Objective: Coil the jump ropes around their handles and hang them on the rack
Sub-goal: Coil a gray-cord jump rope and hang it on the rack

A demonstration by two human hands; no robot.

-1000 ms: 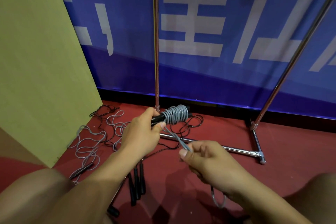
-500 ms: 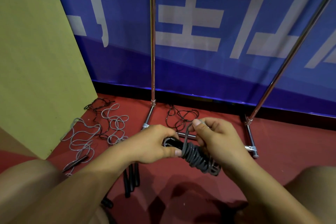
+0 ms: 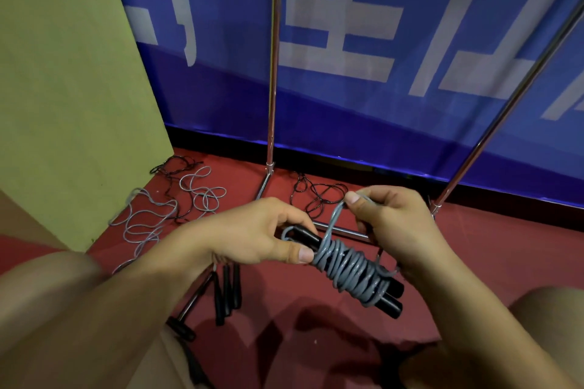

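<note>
Step in hand: finishing the coil on one grey jump rope [image 3: 347, 268], held at centre frame just above the red floor [image 3: 316, 319]

Left hand [image 3: 252, 232]: grip closed around the upper ends of the two black handles [image 3: 390, 301], thumb pressed against the first turns of the winding

Right hand [image 3: 395, 224]: grip pinches the last free loop of rope between thumb and forefinger, lifted up and right of the bundle; the lower fingers sit behind the bundle, contact there cannot be told

Winding covers most of the handle length; only the lower butts stick out toward lower right

Judgement: coil nearly complete. Next move calls for securing the free loop (tuck or pass it over the handle ends) while the left hand keeps tension so the turns do not slip, then lifting the bundle to the rack [image 3: 273, 73], whose uprights stand at upper centre and right

Other ropes [image 3: 148, 221] lie loose on the floor at left centre, uncoiled; spare black handles [image 3: 226, 290] lie below the left hand
</note>
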